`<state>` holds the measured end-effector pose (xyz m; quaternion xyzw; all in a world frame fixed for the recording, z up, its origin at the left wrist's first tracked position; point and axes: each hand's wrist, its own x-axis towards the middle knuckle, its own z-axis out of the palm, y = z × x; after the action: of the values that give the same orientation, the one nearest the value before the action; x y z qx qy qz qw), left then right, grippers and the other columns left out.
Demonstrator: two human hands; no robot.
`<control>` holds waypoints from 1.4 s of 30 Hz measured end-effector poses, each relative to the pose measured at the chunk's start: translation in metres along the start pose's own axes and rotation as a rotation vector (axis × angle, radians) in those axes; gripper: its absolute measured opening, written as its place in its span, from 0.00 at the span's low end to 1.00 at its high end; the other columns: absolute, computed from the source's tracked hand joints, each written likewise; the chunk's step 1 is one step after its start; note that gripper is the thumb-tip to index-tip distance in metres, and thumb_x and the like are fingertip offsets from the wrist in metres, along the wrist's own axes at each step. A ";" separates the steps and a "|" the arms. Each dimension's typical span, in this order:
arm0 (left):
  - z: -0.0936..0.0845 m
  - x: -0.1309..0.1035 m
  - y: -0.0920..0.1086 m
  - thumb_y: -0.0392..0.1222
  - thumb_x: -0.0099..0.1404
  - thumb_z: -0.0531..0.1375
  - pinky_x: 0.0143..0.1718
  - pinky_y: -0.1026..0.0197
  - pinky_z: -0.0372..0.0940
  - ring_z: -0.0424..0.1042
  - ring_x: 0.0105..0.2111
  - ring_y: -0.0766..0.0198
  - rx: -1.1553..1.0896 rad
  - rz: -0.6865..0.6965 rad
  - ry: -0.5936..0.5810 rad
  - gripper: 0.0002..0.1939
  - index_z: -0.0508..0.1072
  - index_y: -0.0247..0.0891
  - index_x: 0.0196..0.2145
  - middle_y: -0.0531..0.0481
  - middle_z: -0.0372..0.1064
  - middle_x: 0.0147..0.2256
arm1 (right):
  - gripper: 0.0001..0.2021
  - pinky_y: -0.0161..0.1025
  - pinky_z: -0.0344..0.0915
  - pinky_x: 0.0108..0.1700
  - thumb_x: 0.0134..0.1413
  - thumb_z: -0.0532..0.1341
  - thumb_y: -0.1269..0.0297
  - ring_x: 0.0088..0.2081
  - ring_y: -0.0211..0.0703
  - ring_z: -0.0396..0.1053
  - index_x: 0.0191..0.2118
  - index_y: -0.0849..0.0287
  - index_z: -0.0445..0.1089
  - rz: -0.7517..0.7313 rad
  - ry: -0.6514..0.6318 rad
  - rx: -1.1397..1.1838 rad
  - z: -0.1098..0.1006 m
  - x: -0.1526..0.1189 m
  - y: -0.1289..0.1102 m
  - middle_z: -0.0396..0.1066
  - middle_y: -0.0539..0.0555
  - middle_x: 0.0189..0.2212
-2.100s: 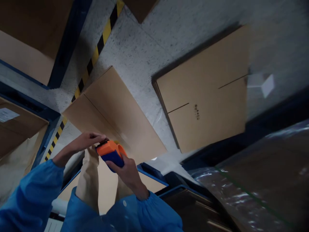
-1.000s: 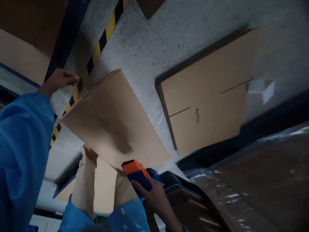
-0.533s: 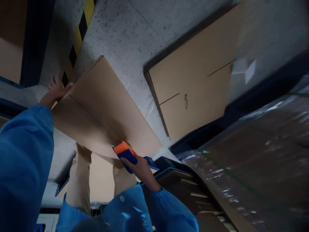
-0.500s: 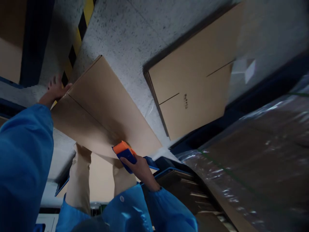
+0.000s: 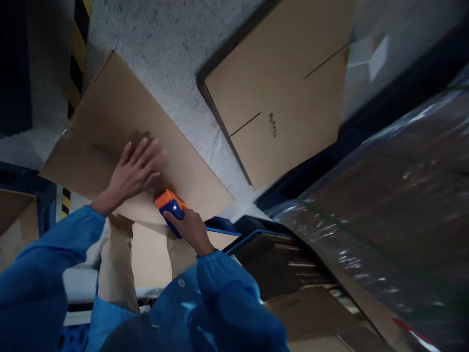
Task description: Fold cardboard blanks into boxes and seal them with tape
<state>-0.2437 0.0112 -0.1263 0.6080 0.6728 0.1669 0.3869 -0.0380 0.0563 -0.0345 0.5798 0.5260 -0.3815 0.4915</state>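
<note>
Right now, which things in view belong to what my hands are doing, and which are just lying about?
In use:
- orange-and-blue tape dispenser, gripped in your right hand
- cardboard carton, with your open left hand over it; contact unclear

Lying about:
- stack of flat cartons
- plastic-wrapped load

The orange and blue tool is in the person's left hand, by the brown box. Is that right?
Not quite: the head view shows the orange and blue tool in the person's right hand, not the left hand. It is by the brown box, as you said.
</note>
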 end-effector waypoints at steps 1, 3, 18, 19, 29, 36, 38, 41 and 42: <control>0.016 0.001 0.003 0.54 0.75 0.45 0.70 0.44 0.32 0.42 0.70 0.52 0.008 -0.014 -0.001 0.28 0.59 0.43 0.68 0.44 0.48 0.69 | 0.24 0.39 0.62 0.39 0.60 0.59 0.43 0.45 0.54 0.74 0.46 0.61 0.73 0.010 0.000 0.009 0.000 -0.001 -0.002 0.77 0.62 0.41; 0.038 0.001 0.002 0.54 0.75 0.45 0.70 0.43 0.29 0.42 0.70 0.52 0.031 -0.056 0.016 0.28 0.57 0.46 0.69 0.45 0.46 0.70 | 0.25 0.40 0.63 0.41 0.60 0.59 0.43 0.47 0.54 0.74 0.48 0.61 0.72 0.016 0.004 0.021 0.001 -0.001 -0.003 0.77 0.63 0.43; 0.031 0.013 -0.015 0.64 0.69 0.50 0.68 0.38 0.23 0.36 0.71 0.47 0.117 -0.211 0.043 0.34 0.63 0.43 0.65 0.49 0.43 0.71 | 0.23 0.39 0.65 0.43 0.61 0.59 0.44 0.48 0.53 0.74 0.45 0.62 0.73 -0.177 -0.015 0.084 -0.009 0.001 0.056 0.77 0.62 0.44; 0.030 0.015 -0.015 0.63 0.69 0.51 0.68 0.37 0.24 0.36 0.71 0.47 0.132 -0.207 0.046 0.34 0.63 0.43 0.65 0.49 0.42 0.71 | 0.23 0.39 0.64 0.43 0.61 0.59 0.44 0.48 0.52 0.74 0.45 0.62 0.73 -0.152 -0.029 0.080 -0.009 0.003 0.073 0.77 0.62 0.44; 0.023 0.026 -0.005 0.52 0.70 0.54 0.67 0.31 0.29 0.29 0.71 0.44 0.403 -0.053 0.068 0.36 0.53 0.33 0.69 0.40 0.32 0.72 | 0.24 0.41 0.65 0.43 0.63 0.58 0.45 0.50 0.55 0.72 0.49 0.63 0.72 -0.048 -0.169 -0.014 -0.010 0.008 0.228 0.75 0.63 0.46; 0.018 0.035 0.006 0.50 0.69 0.54 0.66 0.32 0.29 0.26 0.71 0.45 0.470 -0.060 0.030 0.38 0.52 0.25 0.69 0.32 0.32 0.71 | 0.24 0.41 0.65 0.43 0.63 0.58 0.44 0.47 0.54 0.74 0.47 0.61 0.74 -0.018 -0.195 -0.067 0.004 0.022 0.300 0.77 0.61 0.42; 0.017 0.037 0.008 0.49 0.68 0.54 0.66 0.32 0.30 0.26 0.71 0.45 0.491 -0.061 0.024 0.38 0.52 0.23 0.68 0.31 0.31 0.71 | 0.24 0.41 0.65 0.44 0.63 0.57 0.44 0.47 0.54 0.74 0.47 0.61 0.74 -0.016 -0.189 -0.048 0.008 0.034 0.308 0.77 0.61 0.43; 0.016 0.039 0.012 0.48 0.68 0.53 0.66 0.32 0.31 0.26 0.71 0.46 0.513 -0.059 0.015 0.38 0.52 0.20 0.67 0.30 0.31 0.71 | 0.24 0.41 0.65 0.46 0.64 0.57 0.45 0.50 0.55 0.72 0.49 0.62 0.73 -0.023 -0.157 -0.016 0.012 0.061 0.303 0.76 0.62 0.46; 0.016 0.040 0.012 0.48 0.68 0.52 0.67 0.33 0.31 0.26 0.71 0.46 0.520 -0.054 0.016 0.37 0.51 0.20 0.68 0.30 0.30 0.71 | 0.24 0.41 0.64 0.47 0.64 0.58 0.46 0.51 0.55 0.72 0.50 0.63 0.73 -0.023 -0.147 -0.002 0.013 0.071 0.297 0.76 0.63 0.46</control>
<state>-0.2224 0.0474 -0.1409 0.6675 0.7122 -0.0171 0.2166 0.2670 0.0710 -0.0555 0.5438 0.4954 -0.4282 0.5249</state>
